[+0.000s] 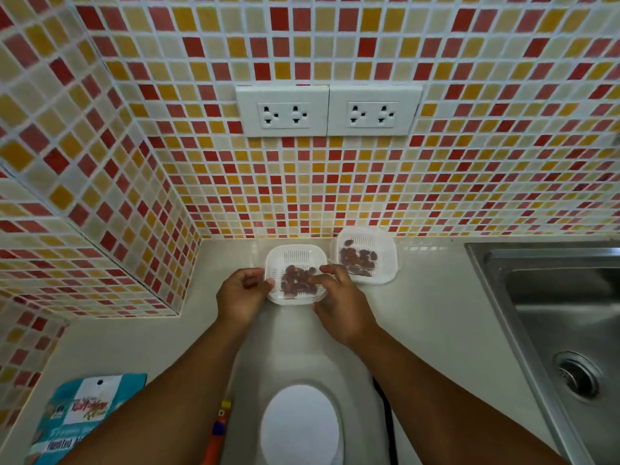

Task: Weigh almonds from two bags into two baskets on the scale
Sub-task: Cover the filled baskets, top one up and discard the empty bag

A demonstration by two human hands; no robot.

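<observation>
Two white slotted baskets sit on the pale counter by the tiled back wall. The nearer basket (pixel 295 255) holds several brown almonds (pixel 297 280). My left hand (pixel 240 293) grips its left rim and my right hand (pixel 342 302) grips its right rim, fingers over the edge. The second basket (pixel 385 243), also holding almonds (pixel 357 258), rests just right of it and behind. A white scale (pixel 298 427) with a round platter lies near the bottom between my forearms. One teal almond bag (pixel 84 411) lies flat at the lower left, partly under my left forearm.
A steel sink (pixel 563 317) with a drain fills the right side. Two white double sockets (pixel 328 110) are set in the mosaic wall above the baskets. A tiled ledge juts out at left. An orange pen-like object (pixel 218 434) lies beside the scale, and a black cord (pixel 385 417) runs along its right.
</observation>
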